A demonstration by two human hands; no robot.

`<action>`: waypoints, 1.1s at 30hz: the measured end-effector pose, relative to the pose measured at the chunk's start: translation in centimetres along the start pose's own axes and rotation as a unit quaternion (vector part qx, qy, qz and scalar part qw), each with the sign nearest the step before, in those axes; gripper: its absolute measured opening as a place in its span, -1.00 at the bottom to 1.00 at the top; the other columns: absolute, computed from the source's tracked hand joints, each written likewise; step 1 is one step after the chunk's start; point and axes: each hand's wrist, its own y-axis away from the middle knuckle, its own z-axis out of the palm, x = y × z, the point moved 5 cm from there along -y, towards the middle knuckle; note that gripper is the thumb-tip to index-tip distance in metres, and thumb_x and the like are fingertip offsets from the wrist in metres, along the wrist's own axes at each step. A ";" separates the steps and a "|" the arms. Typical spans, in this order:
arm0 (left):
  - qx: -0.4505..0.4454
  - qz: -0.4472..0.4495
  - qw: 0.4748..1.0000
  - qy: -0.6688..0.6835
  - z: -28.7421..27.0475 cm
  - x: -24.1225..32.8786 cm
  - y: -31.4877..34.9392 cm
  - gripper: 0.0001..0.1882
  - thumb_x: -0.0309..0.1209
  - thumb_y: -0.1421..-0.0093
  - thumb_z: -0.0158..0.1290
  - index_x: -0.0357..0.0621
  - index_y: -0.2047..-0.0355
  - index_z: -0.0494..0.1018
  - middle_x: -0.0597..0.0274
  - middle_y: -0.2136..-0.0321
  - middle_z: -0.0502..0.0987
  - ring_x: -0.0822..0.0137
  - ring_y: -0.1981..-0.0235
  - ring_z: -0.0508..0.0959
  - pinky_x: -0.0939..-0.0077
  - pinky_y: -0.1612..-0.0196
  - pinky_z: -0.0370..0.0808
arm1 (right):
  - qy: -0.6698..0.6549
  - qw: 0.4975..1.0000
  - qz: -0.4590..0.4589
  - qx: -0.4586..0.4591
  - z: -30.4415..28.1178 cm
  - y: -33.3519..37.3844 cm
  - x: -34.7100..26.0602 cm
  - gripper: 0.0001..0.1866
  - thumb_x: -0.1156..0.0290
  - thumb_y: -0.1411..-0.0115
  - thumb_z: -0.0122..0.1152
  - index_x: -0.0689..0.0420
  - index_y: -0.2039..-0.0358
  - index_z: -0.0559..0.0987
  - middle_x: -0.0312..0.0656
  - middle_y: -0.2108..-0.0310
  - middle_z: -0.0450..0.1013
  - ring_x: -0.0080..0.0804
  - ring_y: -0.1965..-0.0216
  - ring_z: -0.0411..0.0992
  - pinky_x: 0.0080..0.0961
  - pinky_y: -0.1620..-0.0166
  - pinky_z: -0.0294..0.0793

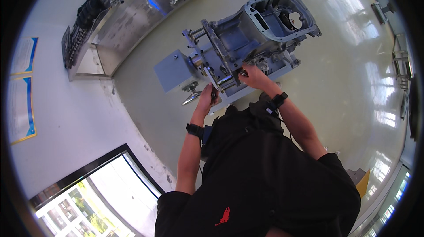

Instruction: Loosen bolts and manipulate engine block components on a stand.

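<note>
A grey cast-metal engine housing (pixel 238 33) is mounted on a steel stand ahead of me, its open flanged side facing up. Beside the stand's plates and rods, near a grey box (pixel 173 72), my left hand (pixel 205 100) is closed around something small and dark that I cannot make out. My right hand (pixel 254 78) is at the housing's near lower edge, its fingers pinched together next to the mounting plate. What those fingers grip is hidden. A shiny curved handle (pixel 191 100) projects below the grey box, left of my left hand.
A metal workbench (pixel 132 20) with dark engine parts runs along the wall at the upper left. The stand's frame rail (pixel 238 93) lies close to my body. Wall posters (pixel 21 108) and a bright window (pixel 101 201) are at the left. Glossy floor (pixel 344 82) extends to the right.
</note>
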 end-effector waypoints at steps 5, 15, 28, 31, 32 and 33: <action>0.010 0.005 1.000 0.002 -0.1 0.2 0.1 -0.60 -0.06 -0.28 -0.31 -0.09 0.50 0.28 0.33 0.69 0.31 0.50 0.75 0.30 0.63 0.70 0.20 | -0.104 0.981 0.156 -0.042 0.5 0.7 2.0 -0.71 0.29 -0.07 0.14 0.21 0.26 0.43 -0.30 0.66 0.33 -0.60 0.63 0.26 -0.54 0.56 0.22; 0.002 -0.016 0.999 0.035 -0.2 -0.2 -0.3 -0.65 -0.07 -0.28 -0.28 -0.03 0.45 0.28 0.35 0.63 0.33 0.50 0.70 0.32 0.61 0.67 0.24 | -0.165 0.955 0.238 -0.066 1.2 1.6 2.4 -0.76 0.21 -0.18 0.06 0.13 0.34 0.42 -0.42 0.73 0.23 -0.71 0.71 0.11 -0.66 0.64 0.05; -0.036 0.014 0.994 0.106 0.9 -0.7 -0.1 -0.67 -0.09 -0.28 -0.30 -0.06 0.41 0.24 0.31 0.63 0.31 0.49 0.75 0.26 0.60 0.71 0.19 | -0.386 0.867 0.313 -0.026 3.1 1.0 5.4 -0.83 0.33 -0.17 0.03 0.11 0.44 0.31 -0.34 0.68 0.19 -0.65 0.70 0.09 -0.65 0.66 -0.02; -0.002 0.028 0.992 0.120 1.5 -0.4 0.0 -0.68 -0.11 -0.29 -0.31 -0.07 0.40 0.24 0.31 0.63 0.31 0.49 0.77 0.25 0.62 0.72 0.17 | -0.373 0.881 0.288 -0.043 2.8 0.8 5.7 -0.85 0.35 -0.17 0.02 0.15 0.37 0.33 -0.33 0.65 0.22 -0.64 0.68 0.14 -0.67 0.63 0.04; -0.001 0.025 0.993 0.118 1.8 -0.3 0.2 -0.68 -0.11 -0.29 -0.31 -0.07 0.40 0.24 0.31 0.63 0.31 0.49 0.77 0.25 0.62 0.72 0.17 | -0.376 0.879 0.289 -0.042 2.8 0.9 5.9 -0.85 0.35 -0.17 0.02 0.15 0.37 0.33 -0.33 0.65 0.22 -0.64 0.68 0.14 -0.67 0.63 0.04; 0.009 0.026 0.993 0.117 1.9 -0.3 0.7 -0.68 -0.11 -0.29 -0.32 -0.07 0.40 0.24 0.31 0.63 0.31 0.50 0.76 0.26 0.63 0.72 0.17 | -0.400 0.862 0.309 -0.035 3.1 1.1 5.7 -0.83 0.35 -0.17 -0.01 0.17 0.31 0.34 -0.34 0.65 0.23 -0.65 0.69 0.12 -0.66 0.64 0.03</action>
